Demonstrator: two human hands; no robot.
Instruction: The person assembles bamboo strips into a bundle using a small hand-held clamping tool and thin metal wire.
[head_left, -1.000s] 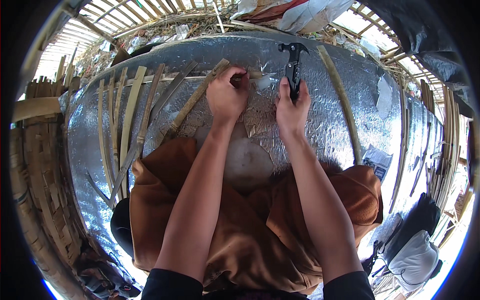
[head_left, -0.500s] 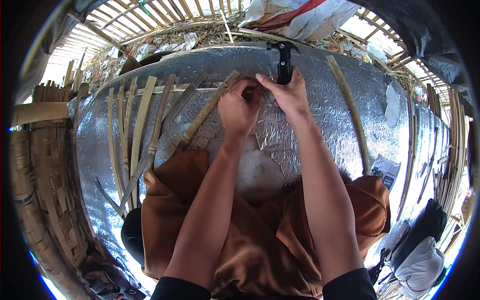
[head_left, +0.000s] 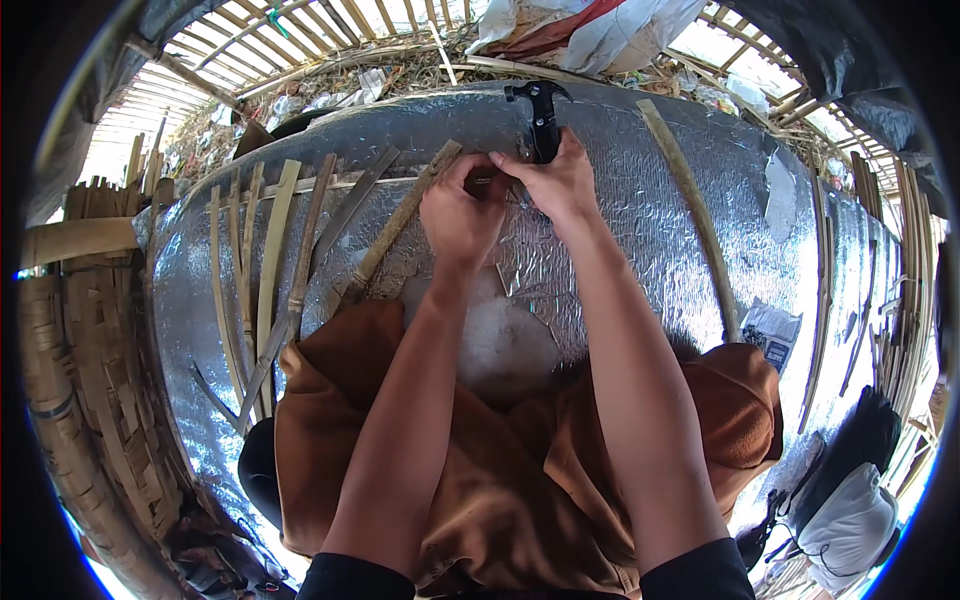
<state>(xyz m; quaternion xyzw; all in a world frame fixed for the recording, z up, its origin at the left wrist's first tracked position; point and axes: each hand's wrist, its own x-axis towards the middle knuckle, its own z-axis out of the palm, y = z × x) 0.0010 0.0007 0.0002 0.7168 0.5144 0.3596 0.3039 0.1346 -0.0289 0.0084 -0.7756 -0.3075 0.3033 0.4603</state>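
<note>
My left hand (head_left: 460, 215) is curled with its fingertips pinched on a thin bamboo strip (head_left: 330, 183), where that strip crosses the upper end of a wide diagonal bamboo slat (head_left: 400, 228). What sits between the fingertips is too small to make out. My right hand (head_left: 562, 185) lies right beside it, fingertips touching the left ones. It is closed around the black handle of a hammer (head_left: 542, 120), whose head points away from me. Both hands rest over a crinkled silver foil sheet (head_left: 620, 250).
Several loose bamboo slats (head_left: 270, 260) fan out on the foil at the left. A long slat (head_left: 690, 210) runs down the right. Woven bamboo panels (head_left: 90, 400) stand at the left edge. Bags (head_left: 850, 500) lie at the lower right, and a sack (head_left: 590, 30) beyond the foil.
My right hand moved left with the hammer until it met the left hand. The left hand stayed on the strip crossing.
</note>
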